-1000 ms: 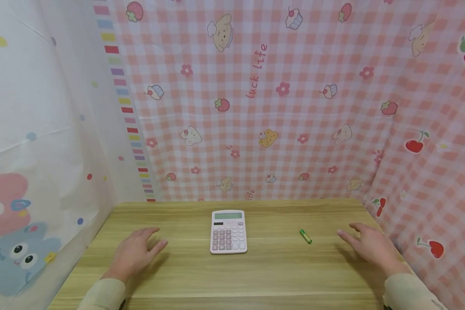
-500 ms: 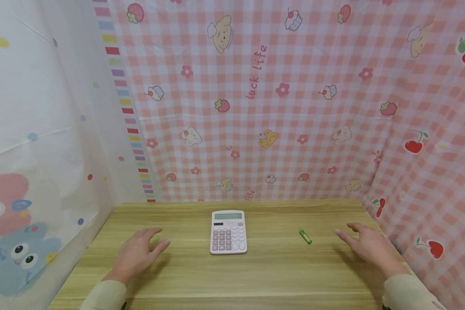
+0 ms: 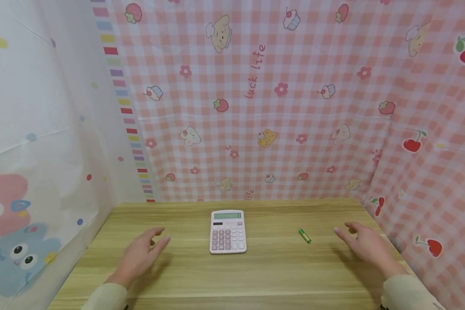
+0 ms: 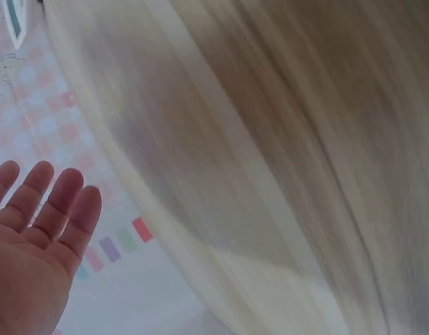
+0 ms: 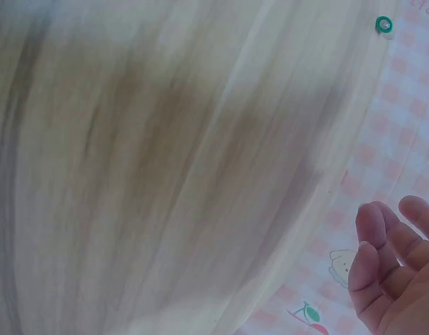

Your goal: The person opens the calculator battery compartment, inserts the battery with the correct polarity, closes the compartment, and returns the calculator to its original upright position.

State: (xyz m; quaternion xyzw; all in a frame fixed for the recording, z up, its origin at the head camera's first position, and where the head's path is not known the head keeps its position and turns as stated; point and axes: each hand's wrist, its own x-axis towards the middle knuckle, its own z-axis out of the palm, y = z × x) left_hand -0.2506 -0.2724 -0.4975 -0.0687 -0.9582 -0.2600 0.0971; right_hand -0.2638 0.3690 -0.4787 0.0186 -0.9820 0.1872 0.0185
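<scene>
A white calculator (image 3: pixel 228 232) with grey and white keys lies on the wooden table in the head view, its display at the far end. To its right is a small green and yellow battery (image 3: pixel 305 236), lying at a slant. My left hand (image 3: pixel 141 254) hovers left of the calculator, fingers relaxed and holding nothing. On the other side, my right hand (image 3: pixel 368 249) is just right of the battery, thumb pointing toward it without contact. Loosely extended fingers (image 4: pixel 61 199) show in the left wrist view. The battery's green end (image 5: pixel 384 25) appears at the top of the right wrist view.
The wooden table (image 3: pixel 232 280) runs back to a pink checked curtain (image 3: pixel 240 116) behind it. A white curtain (image 3: pixel 62 107) with cartoon figures hangs along the left, and more checked cloth (image 3: pixel 430 193) closes off the right side.
My left hand has shifted slightly to the right, toward the calculator. My right hand has edged slightly left, toward the battery. Calculator and battery lie where they were.
</scene>
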